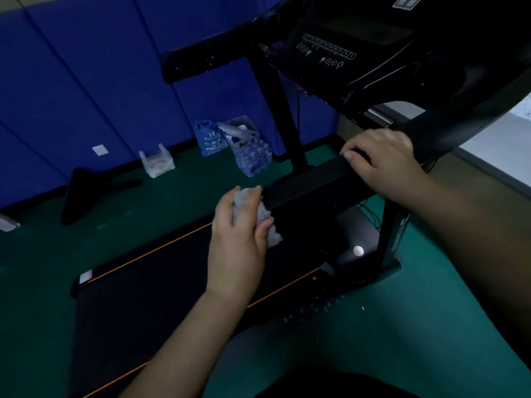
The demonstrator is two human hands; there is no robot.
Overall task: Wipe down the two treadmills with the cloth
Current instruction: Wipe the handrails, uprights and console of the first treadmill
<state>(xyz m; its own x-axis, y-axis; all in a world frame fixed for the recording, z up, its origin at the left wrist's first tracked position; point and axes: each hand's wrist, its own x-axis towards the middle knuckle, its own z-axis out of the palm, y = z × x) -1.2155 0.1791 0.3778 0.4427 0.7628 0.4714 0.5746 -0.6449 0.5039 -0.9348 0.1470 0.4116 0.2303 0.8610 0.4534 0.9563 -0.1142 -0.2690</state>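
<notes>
A black treadmill fills the view, with an orange-edged belt deck [161,285] and a control console [330,50] at the top right. Its near handrail [310,182] runs across the middle. My left hand [238,242] grips a crumpled pale cloth [265,216] and presses it against the left end of that handrail. My right hand [385,162] is closed around the same handrail further right, near the upright. Only this one treadmill is in sight.
Blue padded wall panels [86,81] stand behind a green floor [431,326]. Plastic bags [211,137] and a wrapped pack of water bottles [254,158] lie by the wall. A black bracket-like object [83,191] rests on the floor at left.
</notes>
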